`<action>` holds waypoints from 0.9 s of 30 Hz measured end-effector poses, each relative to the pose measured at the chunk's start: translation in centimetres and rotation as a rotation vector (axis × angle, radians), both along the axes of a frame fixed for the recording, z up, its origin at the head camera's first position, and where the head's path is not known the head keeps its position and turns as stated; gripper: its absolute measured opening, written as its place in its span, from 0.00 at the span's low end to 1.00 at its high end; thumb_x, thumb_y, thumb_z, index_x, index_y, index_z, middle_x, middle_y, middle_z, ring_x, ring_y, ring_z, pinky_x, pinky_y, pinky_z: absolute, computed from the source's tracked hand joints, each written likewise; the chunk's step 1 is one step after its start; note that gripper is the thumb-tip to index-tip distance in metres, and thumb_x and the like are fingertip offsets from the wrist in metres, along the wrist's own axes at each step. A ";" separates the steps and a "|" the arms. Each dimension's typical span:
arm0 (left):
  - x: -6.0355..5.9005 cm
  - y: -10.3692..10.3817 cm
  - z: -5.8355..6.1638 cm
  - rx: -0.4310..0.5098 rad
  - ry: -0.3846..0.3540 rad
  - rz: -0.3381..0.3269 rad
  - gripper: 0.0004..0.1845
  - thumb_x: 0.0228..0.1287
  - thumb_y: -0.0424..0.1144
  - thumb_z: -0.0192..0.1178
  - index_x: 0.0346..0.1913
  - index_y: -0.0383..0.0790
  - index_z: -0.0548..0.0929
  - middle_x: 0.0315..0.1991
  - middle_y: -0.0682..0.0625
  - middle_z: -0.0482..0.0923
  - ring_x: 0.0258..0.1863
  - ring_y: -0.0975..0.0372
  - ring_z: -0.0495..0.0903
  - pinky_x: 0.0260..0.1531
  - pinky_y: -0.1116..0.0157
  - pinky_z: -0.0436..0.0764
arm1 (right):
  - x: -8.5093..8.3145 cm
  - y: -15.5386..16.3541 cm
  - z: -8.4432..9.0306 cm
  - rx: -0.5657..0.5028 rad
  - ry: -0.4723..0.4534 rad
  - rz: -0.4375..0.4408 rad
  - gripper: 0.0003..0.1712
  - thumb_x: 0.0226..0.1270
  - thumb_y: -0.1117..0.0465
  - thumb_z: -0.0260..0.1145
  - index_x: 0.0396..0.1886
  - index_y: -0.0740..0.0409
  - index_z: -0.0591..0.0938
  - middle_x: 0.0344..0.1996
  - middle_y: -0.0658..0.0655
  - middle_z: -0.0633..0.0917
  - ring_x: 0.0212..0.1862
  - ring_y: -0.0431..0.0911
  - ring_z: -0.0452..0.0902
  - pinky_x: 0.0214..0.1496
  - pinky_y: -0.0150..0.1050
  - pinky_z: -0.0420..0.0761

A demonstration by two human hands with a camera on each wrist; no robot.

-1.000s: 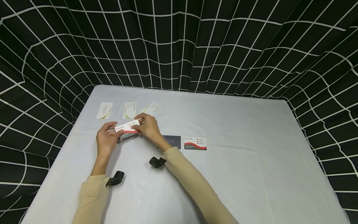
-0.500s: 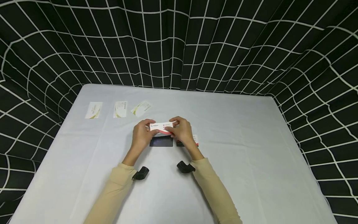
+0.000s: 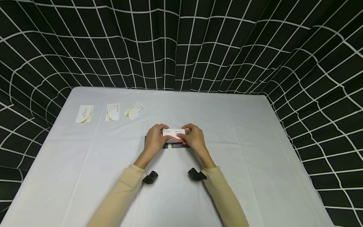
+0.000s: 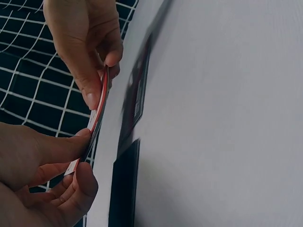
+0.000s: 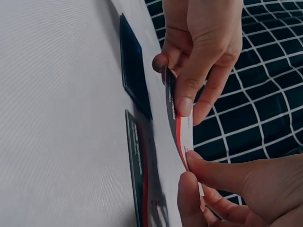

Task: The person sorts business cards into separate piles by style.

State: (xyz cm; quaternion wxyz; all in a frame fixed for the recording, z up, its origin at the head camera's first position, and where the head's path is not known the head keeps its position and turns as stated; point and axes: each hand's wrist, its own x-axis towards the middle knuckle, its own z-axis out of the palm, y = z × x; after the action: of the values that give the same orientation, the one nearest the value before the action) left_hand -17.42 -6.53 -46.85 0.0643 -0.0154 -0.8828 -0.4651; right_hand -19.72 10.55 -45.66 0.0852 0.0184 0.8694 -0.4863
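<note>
Your left hand (image 3: 154, 142) and right hand (image 3: 194, 140) each pinch one end of a white-and-red card (image 3: 173, 135), held just above two dark cards (image 3: 177, 145) lying mid-table (image 3: 255, 157); three pale cards (image 3: 112, 112) lie far left.

Table (image 3: 255, 151) standing before grid backdrop (image 3: 181, 47). Three cards (image 3: 112, 112) lying in row at table's far left. Small card stack (image 3: 173, 135) hanging at table's middle, left hand (image 3: 154, 141) pinching its left end, right hand (image 3: 194, 140) pinching its right end. Two more cards (image 3: 177, 145) lying side by side on table, directly beneath stack, not touching it.
</note>
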 end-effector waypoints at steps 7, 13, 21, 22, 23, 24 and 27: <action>0.2 1.4 -0.5 -0.059 0.037 -0.038 0.20 0.45 0.31 0.77 0.44 0.31 0.86 0.27 0.44 0.74 0.25 0.59 0.69 0.27 0.64 0.69 | 0.5 1.3 0.0 0.068 -0.001 0.013 0.23 0.55 0.64 0.77 0.49 0.66 0.81 0.31 0.58 0.80 0.15 0.43 0.79 0.19 0.33 0.79; 0.3 2.4 -0.4 -0.102 0.010 -0.081 0.18 0.47 0.29 0.75 0.44 0.31 0.86 0.31 0.42 0.76 0.28 0.57 0.72 0.31 0.61 0.73 | 0.8 2.4 -0.3 0.139 0.009 0.035 0.23 0.55 0.63 0.77 0.48 0.67 0.81 0.27 0.54 0.78 0.15 0.45 0.79 0.18 0.29 0.72; 0.2 3.2 -0.6 -0.152 -0.012 -0.095 0.18 0.47 0.27 0.74 0.45 0.30 0.85 0.36 0.40 0.77 0.38 0.48 0.79 0.42 0.54 0.77 | 0.8 2.9 -0.6 0.237 0.055 0.052 0.22 0.53 0.60 0.78 0.45 0.67 0.83 0.23 0.54 0.78 0.16 0.39 0.70 0.21 0.30 0.68; 0.2 3.3 -0.6 -0.156 -0.015 -0.097 0.18 0.47 0.27 0.74 0.45 0.30 0.85 0.36 0.40 0.77 0.39 0.48 0.79 0.43 0.54 0.77 | 0.8 2.9 -0.7 0.246 0.061 0.055 0.22 0.53 0.60 0.78 0.45 0.67 0.83 0.23 0.54 0.78 0.17 0.40 0.69 0.21 0.30 0.68; 0.2 3.4 -0.7 -0.166 -0.013 -0.099 0.18 0.47 0.27 0.74 0.45 0.30 0.85 0.36 0.40 0.77 0.39 0.48 0.79 0.43 0.54 0.77 | 0.8 2.9 -0.7 0.253 0.066 0.055 0.22 0.53 0.60 0.78 0.44 0.67 0.83 0.23 0.54 0.78 0.19 0.40 0.68 0.21 0.31 0.68; 0.3 3.4 -0.7 -0.168 -0.014 -0.100 0.19 0.47 0.27 0.74 0.45 0.29 0.85 0.36 0.40 0.77 0.39 0.48 0.79 0.43 0.54 0.77 | 0.8 3.0 -0.8 0.257 0.071 0.056 0.22 0.53 0.60 0.78 0.44 0.67 0.83 0.23 0.54 0.78 0.19 0.41 0.68 0.21 0.31 0.68; 0.3 3.5 -0.7 -0.170 -0.014 -0.097 0.19 0.47 0.27 0.74 0.45 0.28 0.85 0.35 0.40 0.76 0.39 0.48 0.78 0.44 0.54 0.77 | 0.8 3.0 -0.9 0.262 0.081 0.053 0.21 0.52 0.60 0.79 0.43 0.67 0.83 0.23 0.55 0.78 0.21 0.42 0.68 0.22 0.31 0.68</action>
State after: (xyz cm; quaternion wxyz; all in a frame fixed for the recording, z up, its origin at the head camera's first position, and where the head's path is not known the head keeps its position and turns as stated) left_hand -17.15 -3.08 -47.60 0.0340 -0.0605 -0.9178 -0.3910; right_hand -18.89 13.56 -46.52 0.0599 -0.0134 0.9284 -0.3666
